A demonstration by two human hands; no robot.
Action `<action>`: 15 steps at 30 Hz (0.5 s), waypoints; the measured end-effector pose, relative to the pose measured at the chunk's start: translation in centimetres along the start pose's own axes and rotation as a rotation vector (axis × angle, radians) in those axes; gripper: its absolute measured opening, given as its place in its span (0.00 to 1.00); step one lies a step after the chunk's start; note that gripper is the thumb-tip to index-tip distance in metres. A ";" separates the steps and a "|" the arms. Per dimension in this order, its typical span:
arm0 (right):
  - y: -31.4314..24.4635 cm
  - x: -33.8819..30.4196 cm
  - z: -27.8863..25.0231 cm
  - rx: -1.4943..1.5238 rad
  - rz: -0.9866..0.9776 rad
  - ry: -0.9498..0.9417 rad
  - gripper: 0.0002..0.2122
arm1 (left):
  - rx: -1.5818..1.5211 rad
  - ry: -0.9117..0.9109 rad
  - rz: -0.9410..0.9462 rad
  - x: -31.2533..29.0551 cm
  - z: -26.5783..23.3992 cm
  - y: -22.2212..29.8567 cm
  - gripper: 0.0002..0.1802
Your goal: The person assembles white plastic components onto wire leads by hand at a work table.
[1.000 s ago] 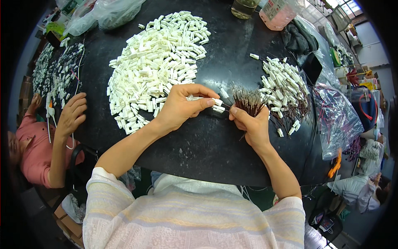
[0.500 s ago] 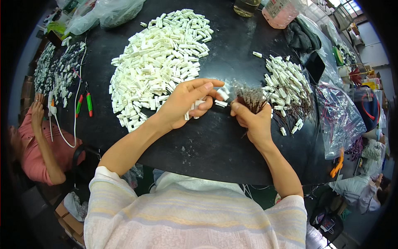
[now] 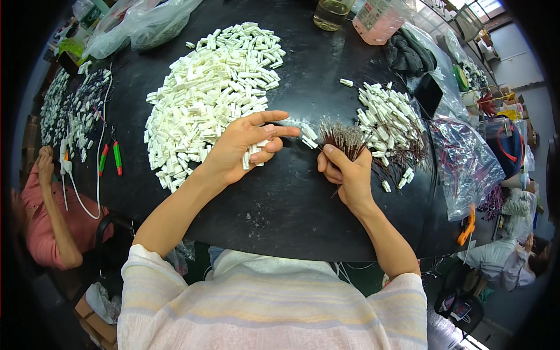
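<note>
My right hand (image 3: 352,176) is closed round a bundle of thin dark brown wires (image 3: 341,141), whose metal-tipped ends fan out above the thumb. A few white connector housings (image 3: 309,137) sit at the left side of this bundle, slightly blurred. My left hand (image 3: 242,143) has its ring and little fingers curled round several loose white housings (image 3: 253,154). Its index and middle fingers stretch toward the wire ends, and the middle fingertip is close to the housings there. The thumb lies back from the fingertips.
A large heap of white housings (image 3: 207,102) covers the table left of centre. On the right lies a pile of wires with white housings (image 3: 392,119). Beyond are a pink-filled container (image 3: 378,23), clear plastic bags (image 3: 466,166) and orange-handled scissors (image 3: 466,226). Co-workers sit at both sides.
The whole view has shifted slightly. My left thumb has drawn back from the wire ends, and the fingers have spread. My right hand keeps its hold on the bundle.
</note>
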State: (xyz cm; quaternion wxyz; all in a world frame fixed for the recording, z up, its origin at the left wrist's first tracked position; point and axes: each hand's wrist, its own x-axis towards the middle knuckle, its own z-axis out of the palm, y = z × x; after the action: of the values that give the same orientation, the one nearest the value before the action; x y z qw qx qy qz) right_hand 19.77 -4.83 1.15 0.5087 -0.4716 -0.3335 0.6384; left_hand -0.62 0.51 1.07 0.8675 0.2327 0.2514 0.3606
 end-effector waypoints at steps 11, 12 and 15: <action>-0.1 -0.1 0.1 -0.014 -0.009 0.022 0.06 | -0.114 0.059 -0.101 -0.3 -0.4 -0.4 0.19; -0.1 -0.1 0.2 -0.039 -0.015 0.034 0.05 | -0.086 0.067 -0.109 -0.3 -0.3 -0.5 0.20; 0.1 0.0 0.6 -0.068 -0.043 0.067 0.05 | -0.055 0.093 -0.125 -0.2 0.5 -0.7 0.21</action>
State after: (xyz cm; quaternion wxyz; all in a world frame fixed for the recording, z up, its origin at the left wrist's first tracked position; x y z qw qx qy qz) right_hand 19.19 -4.81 1.20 0.5169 -0.5024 -0.3477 0.5996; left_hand -0.05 -0.15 1.13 0.8818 0.1758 0.2953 0.3230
